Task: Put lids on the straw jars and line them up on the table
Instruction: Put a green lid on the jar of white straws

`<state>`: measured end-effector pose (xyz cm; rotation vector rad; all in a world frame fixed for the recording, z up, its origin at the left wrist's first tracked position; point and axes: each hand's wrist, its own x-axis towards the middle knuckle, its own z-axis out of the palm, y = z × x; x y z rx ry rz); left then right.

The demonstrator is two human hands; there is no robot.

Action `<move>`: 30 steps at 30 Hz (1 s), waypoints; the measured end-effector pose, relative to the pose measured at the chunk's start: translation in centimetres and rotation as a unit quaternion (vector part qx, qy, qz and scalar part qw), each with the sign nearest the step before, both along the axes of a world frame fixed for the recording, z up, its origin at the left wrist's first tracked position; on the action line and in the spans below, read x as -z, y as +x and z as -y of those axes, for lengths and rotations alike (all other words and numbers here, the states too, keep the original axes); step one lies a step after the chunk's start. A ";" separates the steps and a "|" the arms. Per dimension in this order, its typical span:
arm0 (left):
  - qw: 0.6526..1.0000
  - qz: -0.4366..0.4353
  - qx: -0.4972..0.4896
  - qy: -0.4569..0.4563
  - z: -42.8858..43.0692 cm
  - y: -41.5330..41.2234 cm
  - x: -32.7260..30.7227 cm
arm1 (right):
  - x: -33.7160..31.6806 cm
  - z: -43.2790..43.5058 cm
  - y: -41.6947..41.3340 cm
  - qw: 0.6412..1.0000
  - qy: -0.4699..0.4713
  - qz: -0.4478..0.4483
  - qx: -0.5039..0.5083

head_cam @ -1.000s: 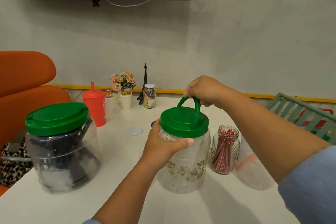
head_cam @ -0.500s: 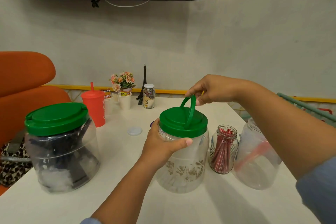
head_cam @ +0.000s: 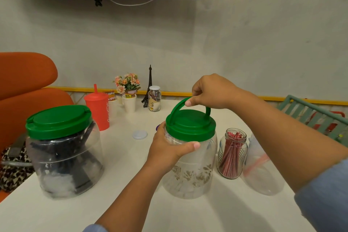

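Observation:
A clear plastic jar [head_cam: 190, 175] with a green lid [head_cam: 192, 128] stands at the middle of the white table [head_cam: 188, 216]. My left hand [head_cam: 167, 149] grips the jar just under the lid. My right hand [head_cam: 211, 90] pinches the lid's raised green handle [head_cam: 178, 105]. To the left stands a large jar of black straws [head_cam: 64, 164] with its green lid [head_cam: 56, 120] on. An open glass jar of red straws [head_cam: 232, 153] sits to the right. Beside it, a clear jar with a pink straw [head_cam: 261, 171] is partly hidden by my right arm. A small white lid [head_cam: 139, 135] lies flat on the table behind.
At the back stand a red cup with a straw [head_cam: 98, 111], paper cups [head_cam: 129, 102], a flower pot [head_cam: 128, 83], a small tower figure [head_cam: 148, 86] and a little glass jar [head_cam: 154, 99]. An orange chair [head_cam: 24, 88] is at the left, a green slatted chair [head_cam: 310, 117] at the right.
My right hand has turned the lid's handle round from end-on to broadside, and my right arm has shifted. My left hand keeps its grip on the jar.

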<state>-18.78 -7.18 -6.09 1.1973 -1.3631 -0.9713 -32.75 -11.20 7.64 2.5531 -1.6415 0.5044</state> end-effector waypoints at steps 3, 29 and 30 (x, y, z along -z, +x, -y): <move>1.000 0.001 -0.003 0.003 0.2 0.0 0.2 | 0.4 0.0 0.4 0.999 -0.023 -0.007 0.026; 1.000 -0.004 0.025 -0.003 -0.2 0.2 -0.3 | 1.2 0.1 1.4 0.996 0.006 0.037 0.077; 1.000 -0.004 0.029 -0.004 -0.3 0.3 -0.3 | 1.2 0.0 1.3 0.996 0.014 0.044 0.072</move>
